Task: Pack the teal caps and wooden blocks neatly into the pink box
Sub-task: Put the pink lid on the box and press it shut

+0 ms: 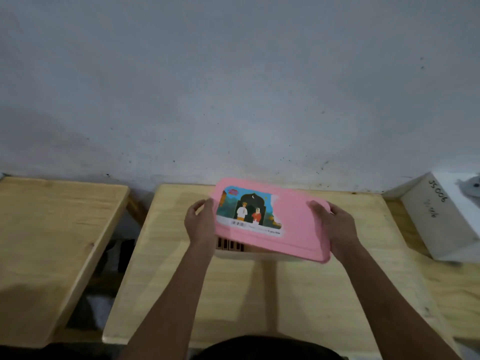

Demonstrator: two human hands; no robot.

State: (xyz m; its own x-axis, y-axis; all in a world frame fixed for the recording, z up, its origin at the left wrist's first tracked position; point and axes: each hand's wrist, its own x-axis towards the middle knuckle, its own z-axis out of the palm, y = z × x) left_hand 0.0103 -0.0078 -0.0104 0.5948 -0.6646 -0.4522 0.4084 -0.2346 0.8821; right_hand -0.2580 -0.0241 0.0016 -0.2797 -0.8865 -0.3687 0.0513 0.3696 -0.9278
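Both forearms reach out from my body across the pale wooden table [298,294], which is bare all around the work and leaves plenty of room; a second table [52,242] sits apart across a gap on my left, and a white box [441,216] rests at the right edge. Between my hands I hold the pink lid [293,224], tilted, over the box beneath it, whose body is mostly hidden. My left hand [201,222] is curled on the lid's left edge, my right hand [335,224] clamped on its right end. Under the front edge a few wooden blocks [230,244] show, standing side by side; teal caps I cannot see. Packing seems done, so closing is the step: I judge the lid needs levelling and lining up with the rim before pressing down.
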